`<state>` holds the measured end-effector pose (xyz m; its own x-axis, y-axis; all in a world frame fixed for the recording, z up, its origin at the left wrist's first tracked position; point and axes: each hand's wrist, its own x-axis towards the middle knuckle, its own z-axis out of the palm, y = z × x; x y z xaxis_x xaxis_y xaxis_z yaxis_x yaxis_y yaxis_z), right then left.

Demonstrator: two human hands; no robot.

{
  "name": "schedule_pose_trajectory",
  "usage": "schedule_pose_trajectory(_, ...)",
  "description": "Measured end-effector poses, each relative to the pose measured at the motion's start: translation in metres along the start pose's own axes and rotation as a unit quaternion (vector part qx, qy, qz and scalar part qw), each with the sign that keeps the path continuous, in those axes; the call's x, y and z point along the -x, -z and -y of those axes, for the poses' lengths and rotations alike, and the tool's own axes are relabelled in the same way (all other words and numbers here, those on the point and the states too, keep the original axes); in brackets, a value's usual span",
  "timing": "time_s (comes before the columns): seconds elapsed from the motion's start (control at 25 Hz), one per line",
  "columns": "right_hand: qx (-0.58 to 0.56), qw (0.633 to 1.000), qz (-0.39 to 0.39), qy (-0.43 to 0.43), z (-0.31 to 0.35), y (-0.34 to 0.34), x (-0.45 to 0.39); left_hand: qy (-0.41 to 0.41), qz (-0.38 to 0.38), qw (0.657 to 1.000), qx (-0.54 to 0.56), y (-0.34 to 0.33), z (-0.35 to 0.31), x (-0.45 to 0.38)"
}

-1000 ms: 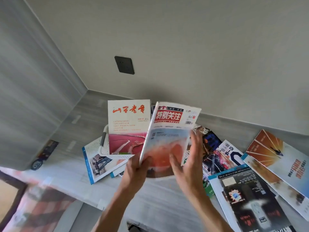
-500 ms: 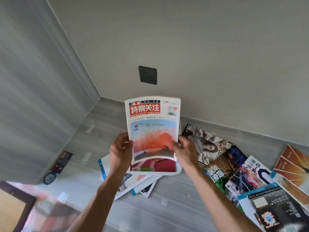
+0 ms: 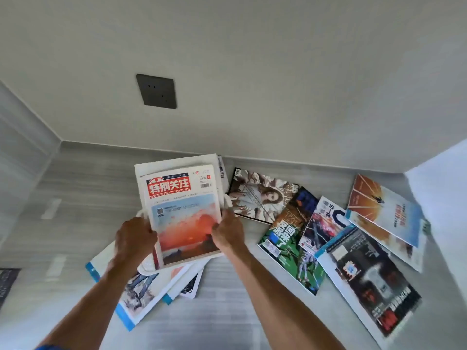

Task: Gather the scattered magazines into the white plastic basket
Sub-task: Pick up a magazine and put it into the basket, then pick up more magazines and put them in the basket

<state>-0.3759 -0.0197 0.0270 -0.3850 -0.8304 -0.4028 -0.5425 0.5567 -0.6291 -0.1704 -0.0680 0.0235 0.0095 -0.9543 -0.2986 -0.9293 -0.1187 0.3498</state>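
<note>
A: Nearest, what do the fingers hold?
B: Left hand [image 3: 135, 237] and right hand [image 3: 227, 232] pinch the sunset magazine's [image 3: 182, 215] side edges.
A: Where is it?
B: Between them, in the white basket [image 3: 149, 267]; beyond the right fingertips lies a portrait magazine [image 3: 260, 195].

Grey floor [image 3: 227, 322] under scattered magazines [image 3: 290, 248]

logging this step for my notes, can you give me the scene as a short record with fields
held item: red-title magazine, upright in the white basket
left hand: grips the magazine's left edge
right hand: grips its right edge
behind it: another pale magazine standing in the basket
under basket: blue-edged magazines flat on the floor
still scattered: a fan of magazines to the right, from the portrait cover to the orange cover
wall: dark socket plate
</note>
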Motion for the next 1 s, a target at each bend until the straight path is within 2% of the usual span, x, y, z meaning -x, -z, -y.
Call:
schedule_pose_trajectory(0.12,-0.061,0.992,-0.056,0.092,-0.003,0.012,0.026,-0.040,0.035,0.992,-0.110,-0.006,0.000,0.000)
schedule_pose_trajectory(0.2,-0.097,0.983,-0.067,0.144,-0.034,0.027,0.052,-0.056,0.026,0.996,-0.062,-0.011,-0.005,0.013)
schedule_pose_trajectory(0.24,-0.095,0.984,-0.072,0.135,-0.059,0.036,0.066,-0.059,0.027,0.998,-0.023,-0.014,-0.010,0.026)
schedule_pose_trajectory(0.28,-0.081,0.988,-0.082,0.104,-0.093,0.048,0.078,-0.074,0.027,0.997,-0.002,-0.020,-0.022,0.044)
schedule_pose_trajectory(0.4,-0.010,0.994,-0.084,-0.063,-0.199,0.102,0.103,-0.134,0.046,0.988,0.059,-0.056,-0.078,0.112)
schedule_pose_trajectory(0.52,0.042,0.982,-0.092,-0.158,-0.285,0.172,0.091,-0.159,0.129,0.972,0.118,-0.109,-0.143,0.153)
schedule_pose_trajectory(0.72,0.056,0.972,-0.096,-0.208,-0.377,0.266,0.058,-0.218,0.235,0.942,0.096,-0.169,-0.242,0.194)
schedule_pose_trajectory(0.84,-0.005,0.962,-0.149,-0.230,-0.408,0.289,0.034,-0.216,0.256,0.935,0.117,-0.190,-0.289,0.214)
schedule_pose_trajectory(0.88,-0.006,0.961,-0.145,-0.235,-0.412,0.290,0.029,-0.217,0.255,0.935,0.121,-0.196,-0.297,0.219)
schedule_pose_trajectory(1.0,0.128,0.960,-0.105,-0.227,-0.431,0.283,0.023,-0.220,0.247,0.938,0.105,-0.202,-0.303,0.231)
